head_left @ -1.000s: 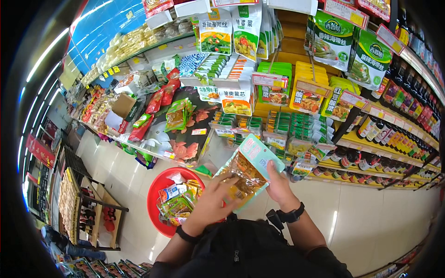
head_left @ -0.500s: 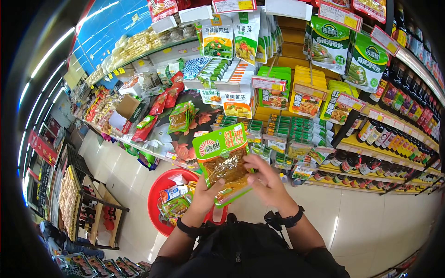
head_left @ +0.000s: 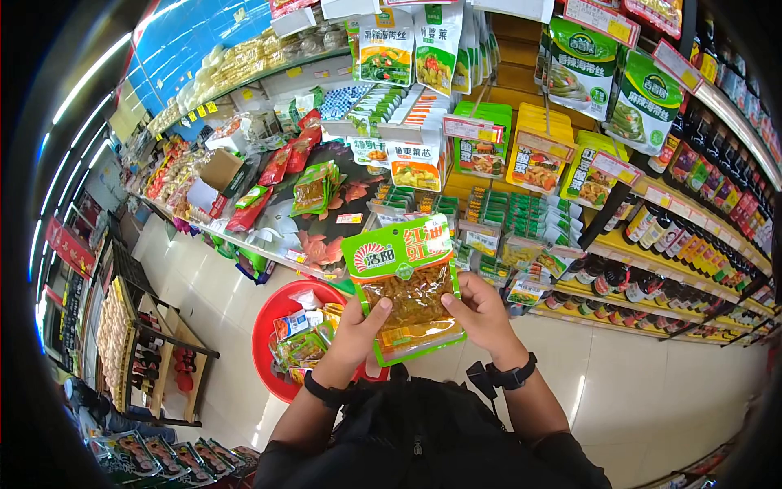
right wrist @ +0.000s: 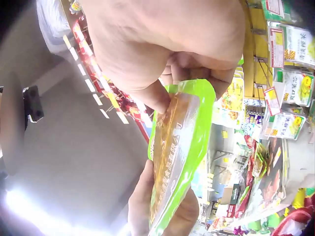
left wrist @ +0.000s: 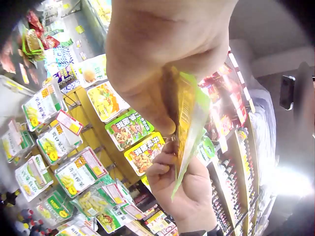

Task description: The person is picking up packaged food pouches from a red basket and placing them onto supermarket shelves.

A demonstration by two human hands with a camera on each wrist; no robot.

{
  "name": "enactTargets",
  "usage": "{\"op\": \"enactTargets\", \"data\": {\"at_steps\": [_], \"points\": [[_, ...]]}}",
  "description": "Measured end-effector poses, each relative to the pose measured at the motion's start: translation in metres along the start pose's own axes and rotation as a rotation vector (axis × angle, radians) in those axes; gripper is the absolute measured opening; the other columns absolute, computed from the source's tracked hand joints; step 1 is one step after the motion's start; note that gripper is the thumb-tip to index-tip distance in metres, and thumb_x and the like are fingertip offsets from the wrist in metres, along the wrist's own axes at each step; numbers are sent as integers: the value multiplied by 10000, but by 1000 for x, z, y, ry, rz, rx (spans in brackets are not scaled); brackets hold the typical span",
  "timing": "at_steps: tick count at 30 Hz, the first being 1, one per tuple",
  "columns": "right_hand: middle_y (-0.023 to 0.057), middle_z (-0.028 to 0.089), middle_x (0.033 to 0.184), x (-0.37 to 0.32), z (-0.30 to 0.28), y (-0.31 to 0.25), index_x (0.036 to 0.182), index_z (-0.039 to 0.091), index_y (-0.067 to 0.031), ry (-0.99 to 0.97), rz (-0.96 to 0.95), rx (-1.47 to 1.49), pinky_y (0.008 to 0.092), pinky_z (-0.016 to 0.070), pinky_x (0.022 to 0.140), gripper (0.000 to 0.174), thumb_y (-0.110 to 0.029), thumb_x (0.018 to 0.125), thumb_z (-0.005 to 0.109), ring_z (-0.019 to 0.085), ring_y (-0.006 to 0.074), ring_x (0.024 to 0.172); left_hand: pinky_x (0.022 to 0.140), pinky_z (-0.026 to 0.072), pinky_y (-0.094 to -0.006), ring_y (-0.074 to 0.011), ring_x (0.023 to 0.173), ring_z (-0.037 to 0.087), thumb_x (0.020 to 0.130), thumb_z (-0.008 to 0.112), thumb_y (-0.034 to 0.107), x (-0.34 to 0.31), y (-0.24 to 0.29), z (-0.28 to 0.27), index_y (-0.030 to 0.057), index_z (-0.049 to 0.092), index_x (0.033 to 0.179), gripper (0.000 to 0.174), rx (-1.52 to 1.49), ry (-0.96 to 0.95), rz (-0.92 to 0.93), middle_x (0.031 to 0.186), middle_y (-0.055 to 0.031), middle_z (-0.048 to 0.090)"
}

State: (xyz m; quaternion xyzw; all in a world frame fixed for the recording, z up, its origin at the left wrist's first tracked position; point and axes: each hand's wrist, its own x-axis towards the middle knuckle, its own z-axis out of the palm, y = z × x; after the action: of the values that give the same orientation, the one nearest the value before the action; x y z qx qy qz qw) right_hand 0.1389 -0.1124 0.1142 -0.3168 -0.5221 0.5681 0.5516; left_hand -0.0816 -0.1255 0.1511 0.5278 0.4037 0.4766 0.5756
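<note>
Centrally in the head view, a green-edged packet (head_left: 411,293) of brown food is held up in front of the person, its printed front facing the camera. The left hand (head_left: 356,336) pinches its left edge, thumb lying over the front, and the right hand (head_left: 486,316) pinches the right edge in the same manner, so the packet spans the gap between them. A black band (head_left: 324,391) circles the left wrist and a black watch (head_left: 515,375) the right. Beyond the left forearm, a red basin (head_left: 263,354) on the pale floor (head_left: 232,310) contains a heap of small packets (head_left: 301,349). Past the hands, rows of hanging bags (head_left: 582,73) fill a rack, with bottles (head_left: 652,224) on shelves to the right. On the flowered table (head_left: 281,226) to the left lie red packs (head_left: 277,165) and an open cardboard box (head_left: 221,171).

In the left wrist view, the packet appears almost edge-on; the left hand grips it from above, and the right hand holds its far side.

In the right wrist view, the right hand pinches the near end, fingers folded behind it, while the left hand holds the opposite end.
</note>
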Motion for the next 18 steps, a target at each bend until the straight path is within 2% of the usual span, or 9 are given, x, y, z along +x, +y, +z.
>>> {"op": "enactTargets", "data": {"at_steps": [7,13,18], "points": [[-13,642,910,-12,3,-3,1094,564,-33,12,17,12,196,441,686,142,-80,966,606,573,32,813,990,447,-330,-160,1139,560,1008,528,124,-2,-5,-7,-4,494,1331,350,73,-77,52,1255,-77,605],[28,649,1076,-25,-3,-12,1213,550,-11,-10,28,42,243,492,808,270,-83,961,616,599,68,951,963,450,-324,-145,1106,559,1015,527,147,-3,-12,0,-7,516,1310,333,34,-142,44,1223,-58,610],[21,625,1167,-33,-4,-16,1319,516,2,0,63,56,266,484,895,386,-97,961,623,577,88,1053,964,452,-325,-143,1107,560,1015,530,152,-4,-11,5,-7,513,1314,338,27,-200,35,1230,-60,608]]}}
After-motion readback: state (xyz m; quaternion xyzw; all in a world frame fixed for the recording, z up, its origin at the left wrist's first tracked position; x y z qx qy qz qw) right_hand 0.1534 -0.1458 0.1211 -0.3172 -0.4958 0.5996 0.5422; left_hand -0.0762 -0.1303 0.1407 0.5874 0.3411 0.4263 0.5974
